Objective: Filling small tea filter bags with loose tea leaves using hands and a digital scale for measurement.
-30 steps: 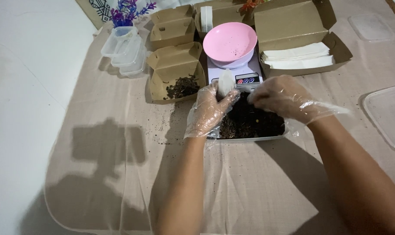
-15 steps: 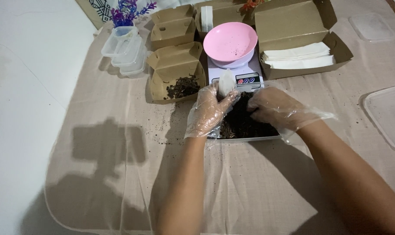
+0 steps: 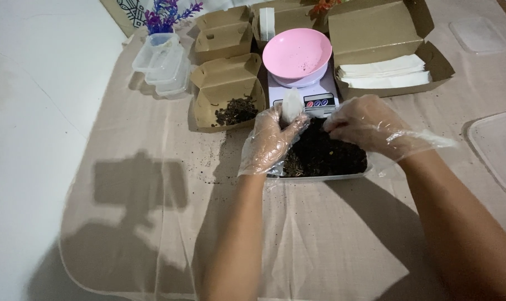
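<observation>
My left hand [image 3: 271, 139], in a thin clear plastic glove, holds a small white paper pouch [image 3: 291, 104] upright over the near end of a shallow clear tray [image 3: 320, 177]. The tray is heaped with dark dried leaves [image 3: 325, 153]. My right hand [image 3: 367, 125], gloved the same way, rests fingers-down on the leaf pile right beside the pouch; whether it pinches leaves is hidden. A pink bowl [image 3: 297, 54] sits on a small white scale [image 3: 317, 99] just behind the tray.
A brown cardboard box [image 3: 228, 92] with dark leaves sits left of the scale, another closed one [image 3: 225, 30] behind it. An open box [image 3: 387, 50] with white paper pouches stands right. Clear plastic containers [image 3: 164, 61], purple flowers [image 3: 164, 14] and clear lids [image 3: 501, 147] lie around on the beige cloth.
My right hand has slid a little left and down onto the leaf pile, closer to the pouch. My left hand keeps the pouch in about the same spot.
</observation>
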